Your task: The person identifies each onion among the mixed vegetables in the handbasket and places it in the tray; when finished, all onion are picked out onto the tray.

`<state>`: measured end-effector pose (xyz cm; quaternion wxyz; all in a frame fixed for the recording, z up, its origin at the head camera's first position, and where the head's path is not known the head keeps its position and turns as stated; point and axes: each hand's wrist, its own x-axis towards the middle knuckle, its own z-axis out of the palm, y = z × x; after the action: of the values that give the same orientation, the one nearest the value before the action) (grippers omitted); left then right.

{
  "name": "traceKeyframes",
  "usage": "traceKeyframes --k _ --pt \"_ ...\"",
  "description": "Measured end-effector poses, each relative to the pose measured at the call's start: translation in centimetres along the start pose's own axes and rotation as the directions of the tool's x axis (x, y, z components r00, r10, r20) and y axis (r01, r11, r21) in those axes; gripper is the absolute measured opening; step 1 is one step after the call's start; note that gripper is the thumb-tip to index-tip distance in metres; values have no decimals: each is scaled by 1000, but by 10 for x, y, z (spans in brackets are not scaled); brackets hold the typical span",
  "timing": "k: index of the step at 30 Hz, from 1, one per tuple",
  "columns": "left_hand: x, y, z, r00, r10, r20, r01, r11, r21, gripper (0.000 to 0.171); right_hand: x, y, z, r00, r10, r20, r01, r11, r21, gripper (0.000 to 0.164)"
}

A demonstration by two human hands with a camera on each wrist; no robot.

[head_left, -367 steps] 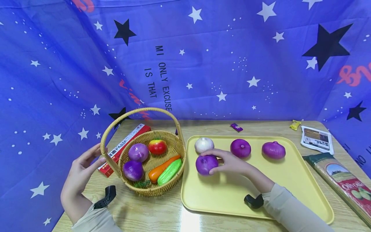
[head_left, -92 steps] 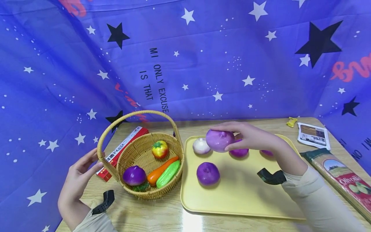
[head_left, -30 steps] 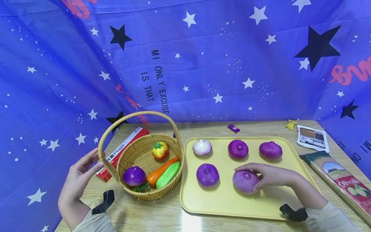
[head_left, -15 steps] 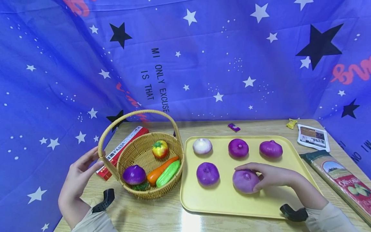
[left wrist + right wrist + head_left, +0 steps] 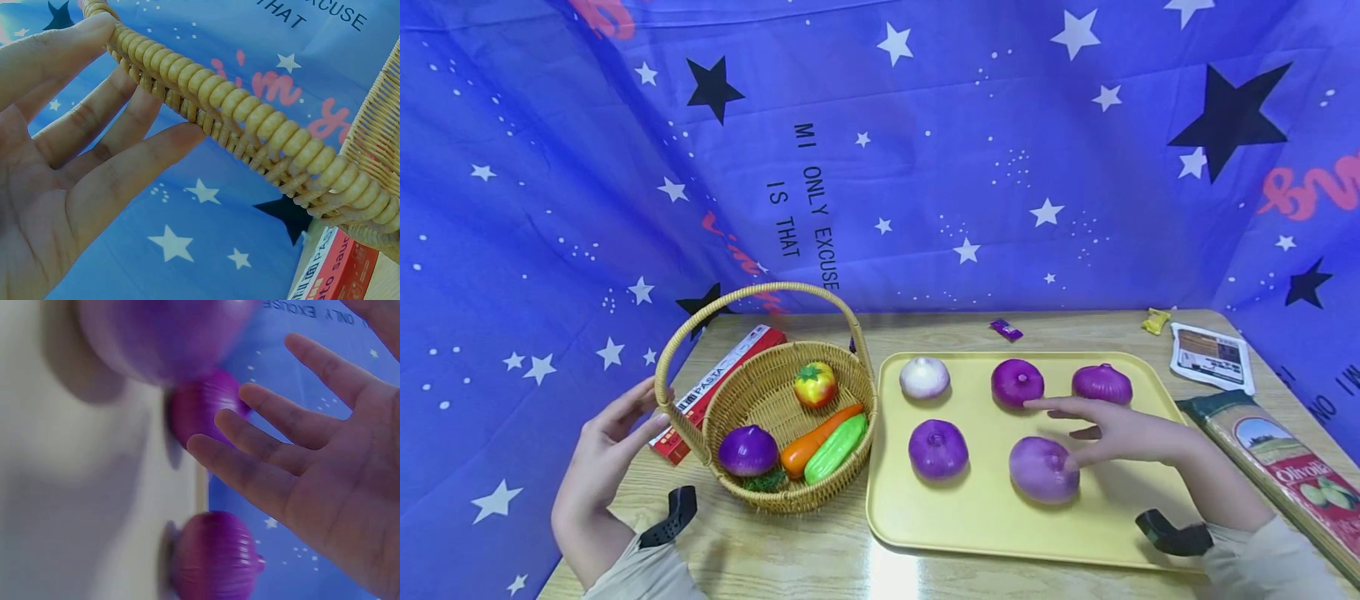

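Observation:
My left hand [image 5: 598, 467] holds the side of the wicker basket's handle [image 5: 250, 119] between thumb and fingers. Inside the basket [image 5: 801, 500] lie a purple onion [image 5: 748, 451], a red-yellow tomato [image 5: 816, 384], a carrot [image 5: 820, 440] and a green cucumber-like vegetable [image 5: 837, 449]. Over the yellow tray [image 5: 985, 533], my right hand [image 5: 1131, 432] is spread, holding nothing, just beside a light purple onion [image 5: 1041, 471]. Also on the tray are a dark purple onion [image 5: 937, 450], a whitish onion [image 5: 924, 378] and two magenta onions [image 5: 1017, 384], [image 5: 1102, 383] at the back.
A red pasta box [image 5: 718, 385] lies behind the basket. Right of the tray are a pasta bag [image 5: 1281, 475] and a white packet [image 5: 1212, 357]. Small purple [image 5: 1006, 330] and yellow [image 5: 1155, 321] wrapped sweets sit near the table's back edge. A blue starry cloth hangs behind.
The light purple onion has gone from the basket to the tray's front row. My right hand has just let go of it and spread its fingers. My left hand stays at the handle.

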<state>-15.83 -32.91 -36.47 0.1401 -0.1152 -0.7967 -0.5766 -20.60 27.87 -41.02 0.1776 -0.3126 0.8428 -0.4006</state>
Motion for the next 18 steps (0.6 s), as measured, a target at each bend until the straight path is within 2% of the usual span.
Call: traceKeyframes --k 6,10,13,18 --pt "0 -1 -1 1000 11 5 -11 1000 -2 48 7 -8 -17 997 -53 -56 49 996 -78 68" --pt "0 0 -1 1000 13 4 -13 1000 6 48 15 -12 -23 995 -87 -52 79 987 -143 65" --pt "0 0 -1 1000 8 5 -8 1000 15 48 19 -14 -26 997 -70 -44 63 987 -149 63" --pt "0 1 -1 1000 -8 8 8 999 38 49 28 -19 -27 999 -29 -32 26 994 -103 64"
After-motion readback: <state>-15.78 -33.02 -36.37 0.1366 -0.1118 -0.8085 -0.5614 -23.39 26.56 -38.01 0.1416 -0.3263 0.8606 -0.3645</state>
